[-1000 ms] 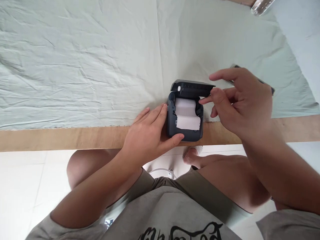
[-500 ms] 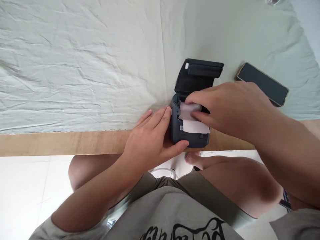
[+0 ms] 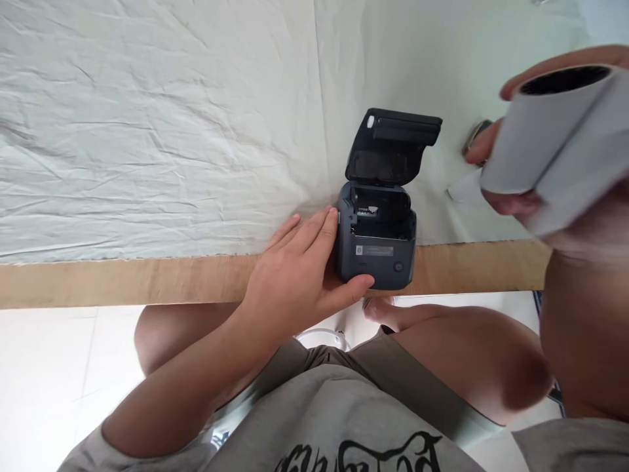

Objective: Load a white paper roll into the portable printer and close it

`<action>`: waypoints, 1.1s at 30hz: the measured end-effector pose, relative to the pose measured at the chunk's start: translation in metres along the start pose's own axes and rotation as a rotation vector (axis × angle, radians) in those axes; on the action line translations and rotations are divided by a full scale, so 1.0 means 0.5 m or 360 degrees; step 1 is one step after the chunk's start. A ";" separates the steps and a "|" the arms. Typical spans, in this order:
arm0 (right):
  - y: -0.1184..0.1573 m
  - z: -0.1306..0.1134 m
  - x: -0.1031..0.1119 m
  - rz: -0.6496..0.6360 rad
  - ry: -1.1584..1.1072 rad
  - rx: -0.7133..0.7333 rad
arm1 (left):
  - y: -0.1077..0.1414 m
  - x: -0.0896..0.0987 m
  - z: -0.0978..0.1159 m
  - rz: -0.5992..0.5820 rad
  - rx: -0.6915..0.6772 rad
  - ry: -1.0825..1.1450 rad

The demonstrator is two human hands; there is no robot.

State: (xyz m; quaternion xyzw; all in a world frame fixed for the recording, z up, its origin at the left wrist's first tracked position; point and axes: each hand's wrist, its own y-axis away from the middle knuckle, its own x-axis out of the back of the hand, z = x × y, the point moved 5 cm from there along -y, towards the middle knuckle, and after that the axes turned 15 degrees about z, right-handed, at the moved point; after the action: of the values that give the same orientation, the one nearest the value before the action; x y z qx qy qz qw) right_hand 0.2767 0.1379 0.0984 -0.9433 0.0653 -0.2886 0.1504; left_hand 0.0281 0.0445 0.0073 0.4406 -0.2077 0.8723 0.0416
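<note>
A small dark label printer point(image 3: 377, 265) sits at the table's front edge with its lid point(image 3: 393, 147) raised. Its paper bay shows bare, with a small printed sticker inside. My left hand point(image 3: 299, 269) lies against the printer's left side, fingers stretched out flat and the thumb on its front corner. Up at the right, close to the camera, my right hand point(image 3: 491, 141) grips a white paper roll point(image 3: 540, 137) with a dark hollow core. A loose end of paper hangs from the roll, and part of the hand is blurred.
A phone point(image 3: 474, 136) lies on the cloth, mostly hidden behind my right hand. A wrinkled pale green cloth point(image 3: 171, 131) covers the table up to its wooden front edge point(image 3: 122, 282). My legs are under that edge.
My right hand has lifted the paper roll out of the printer and moved up and right with it. The left hand stays at the printer's side.
</note>
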 end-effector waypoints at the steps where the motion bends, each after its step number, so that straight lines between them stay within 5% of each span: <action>1: 0.005 0.026 0.000 0.0008 -0.0203 -0.0161 | 0.001 -0.001 0.000 -0.0005 0.0008 -0.0002; 4: 0.031 0.098 -0.019 0.0071 -0.0375 -0.0373 | 0.002 -0.003 -0.001 -0.0010 0.0009 -0.0027; 7: 0.063 0.133 -0.038 0.0140 -0.0151 -0.0297 | 0.000 -0.003 -0.003 -0.0008 0.0014 -0.0053; 10: 0.089 0.120 -0.048 0.0018 0.0124 -0.0027 | 0.000 -0.003 -0.006 -0.0028 0.0029 -0.0069; 14: 0.105 0.096 -0.027 0.0116 0.0350 0.0344 | 0.001 -0.002 -0.006 -0.0017 -0.0011 -0.0076; 20: 0.115 0.129 -0.028 0.0148 0.0564 0.0327 | 0.001 -0.002 -0.008 -0.0002 -0.0040 -0.0071; 23: 0.122 0.132 -0.039 0.0011 0.0614 0.0233 | 0.002 -0.001 -0.007 0.0001 -0.0054 -0.0082; 26: 0.124 0.113 -0.017 0.0042 0.0645 0.0314 | 0.004 -0.002 -0.005 -0.0008 -0.0048 -0.0084; 30: 0.102 0.115 0.062 0.0563 0.0657 0.0611 | 0.006 -0.001 -0.003 0.0017 -0.0050 -0.0086; 33: 0.065 0.175 0.074 0.0461 0.0746 0.0568 | 0.005 0.000 -0.005 0.0005 -0.0046 -0.0088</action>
State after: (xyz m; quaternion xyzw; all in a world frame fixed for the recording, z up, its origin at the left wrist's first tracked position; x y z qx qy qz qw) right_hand 0.3553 0.1211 0.0384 -0.7909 0.1800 -0.4803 0.3338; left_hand 0.0257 0.0431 0.0050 0.4634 -0.2222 0.8569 0.0408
